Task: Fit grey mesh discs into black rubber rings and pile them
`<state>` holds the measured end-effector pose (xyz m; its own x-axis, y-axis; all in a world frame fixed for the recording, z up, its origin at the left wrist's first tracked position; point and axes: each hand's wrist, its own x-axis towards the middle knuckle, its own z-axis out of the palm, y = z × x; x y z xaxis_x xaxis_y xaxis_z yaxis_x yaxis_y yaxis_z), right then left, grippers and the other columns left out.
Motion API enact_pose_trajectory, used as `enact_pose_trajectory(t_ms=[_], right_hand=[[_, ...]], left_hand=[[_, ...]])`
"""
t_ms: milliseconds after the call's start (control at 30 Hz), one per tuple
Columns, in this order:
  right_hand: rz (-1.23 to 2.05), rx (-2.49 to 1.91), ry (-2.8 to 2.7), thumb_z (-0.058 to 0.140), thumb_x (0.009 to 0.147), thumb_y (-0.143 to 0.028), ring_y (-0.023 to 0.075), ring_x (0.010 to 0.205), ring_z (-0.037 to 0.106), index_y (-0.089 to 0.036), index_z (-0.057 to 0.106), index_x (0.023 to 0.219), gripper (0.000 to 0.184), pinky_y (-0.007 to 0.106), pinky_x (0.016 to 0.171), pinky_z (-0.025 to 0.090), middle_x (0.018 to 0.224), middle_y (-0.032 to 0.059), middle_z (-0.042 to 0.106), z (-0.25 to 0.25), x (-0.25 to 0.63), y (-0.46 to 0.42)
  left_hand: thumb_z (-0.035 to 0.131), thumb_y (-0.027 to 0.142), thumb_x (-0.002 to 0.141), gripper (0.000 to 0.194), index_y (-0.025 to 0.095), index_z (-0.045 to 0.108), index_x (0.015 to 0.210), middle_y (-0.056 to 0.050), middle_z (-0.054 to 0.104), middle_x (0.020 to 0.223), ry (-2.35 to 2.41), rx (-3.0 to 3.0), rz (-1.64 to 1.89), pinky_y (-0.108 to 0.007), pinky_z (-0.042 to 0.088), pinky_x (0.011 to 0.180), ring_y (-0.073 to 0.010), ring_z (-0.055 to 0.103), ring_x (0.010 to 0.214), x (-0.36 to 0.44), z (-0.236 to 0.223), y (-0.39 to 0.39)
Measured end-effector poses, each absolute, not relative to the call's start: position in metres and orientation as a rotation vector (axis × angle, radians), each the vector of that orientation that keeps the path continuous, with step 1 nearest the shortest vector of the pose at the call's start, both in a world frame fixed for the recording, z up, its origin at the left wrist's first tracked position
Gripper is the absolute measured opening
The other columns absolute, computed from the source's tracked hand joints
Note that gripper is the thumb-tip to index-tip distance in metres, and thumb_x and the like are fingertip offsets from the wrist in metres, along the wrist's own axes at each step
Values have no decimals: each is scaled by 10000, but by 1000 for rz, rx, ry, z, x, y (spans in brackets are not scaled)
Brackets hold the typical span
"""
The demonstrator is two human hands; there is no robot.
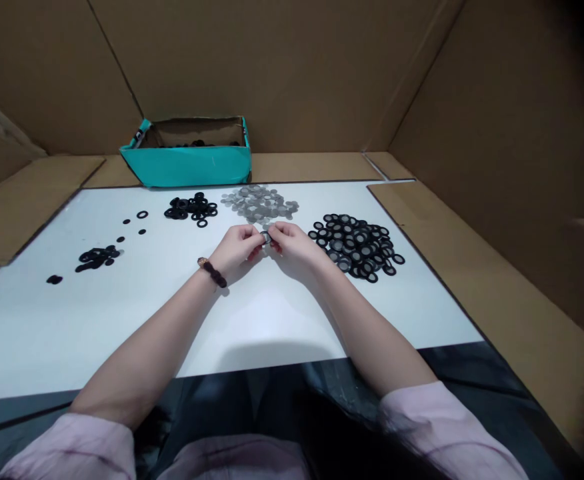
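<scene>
My left hand [245, 244] and my right hand [285, 239] meet over the middle of the white sheet, fingertips pinched together. Between them is a small black ring [265, 237] with a grey centre, gripped from both sides. Just behind my hands lies a spread of thin grey translucent discs [262, 202]. To the right of my right hand is a large heap of black rings with grey centres [355, 245]. Beyond my left hand sits a smaller pile of black rings [191, 207]. My fingers partly cover the held piece.
A teal open box [192, 165] with dark pieces inside stands at the back left. At the left lie a cluster of small black pieces [96, 257], a loose black ring [143, 215] and scattered black bits. Cardboard walls [282, 73] rise at the back and sides.
</scene>
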<state>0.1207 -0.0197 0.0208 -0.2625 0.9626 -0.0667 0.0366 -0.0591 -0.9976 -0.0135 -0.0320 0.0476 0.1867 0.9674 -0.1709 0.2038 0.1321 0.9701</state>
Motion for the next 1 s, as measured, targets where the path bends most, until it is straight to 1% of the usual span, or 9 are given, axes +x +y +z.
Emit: enact_pose_trajectory(t_ms=[133,267,367,533,633,700,767,867,1000], right_hand=[[1298,-1184,-1656,508,816,-264,90,526,323,-188,385,544,308,233,510,245,520,-39,358,25,127,-19],[1216,-1211,-1782,476,822,-280,99,551,332,-189,378,538,314,242,531,241,524,-34,363,28,131,-19],[1165,-1253,-1851,457,828,-292,105,558,343,-185,396,539,314,250,545,243,527,-27,381,28,130,-20],[1066,-1216,-1824,457,825,-339,103,561,334,-184,382,538,334,251,548,238,529,-26,375,27,127,-20],[986,-1226,-1785,449,829,-329,107,576,346,-187,367,534,337,251,552,244,527,-25,366,29,125,-21],[972,-1231,-1755,437,837,-319,112,590,370,-188,372,543,328,248,559,261,537,-20,386,29,123,-23],[1038,-1211,-1667,438,838,-318,112,597,402,-190,397,601,272,242,566,293,572,-19,431,27,119,-24],[1186,-1144,-1463,473,813,-315,105,590,449,-204,409,741,147,231,569,343,629,-34,476,22,113,-23],[1200,-1024,-1377,511,760,-267,98,595,487,-218,411,838,136,228,586,384,636,-57,482,17,108,-24]], left_hand=[[521,98,676,194,158,436,512,44,418,422,1243,1355,766,-177,333,455,-47,386,427,-14,50,-35],[520,109,664,162,150,466,517,38,439,437,1239,1415,745,-185,343,462,-48,388,429,-18,45,-31],[542,138,664,136,148,489,539,34,460,440,1236,1481,703,-185,325,446,-55,402,428,-22,42,-27],[538,171,681,138,152,496,551,41,458,429,1303,1508,727,-185,287,420,-60,401,409,-23,45,-23],[533,163,677,122,153,497,561,48,453,421,1334,1492,778,-184,296,430,-63,413,411,-22,46,-23],[531,160,676,107,156,493,575,53,445,414,1341,1474,841,-184,306,438,-65,415,413,-20,45,-24],[525,160,680,96,159,487,592,56,445,420,1338,1449,908,-185,312,440,-67,413,413,-18,44,-26],[514,152,687,85,160,479,610,52,466,456,1317,1438,965,-187,326,448,-65,419,422,-15,44,-28],[514,164,697,72,159,482,634,47,484,498,1304,1446,1010,-200,346,463,-70,429,435,-14,44,-27]])
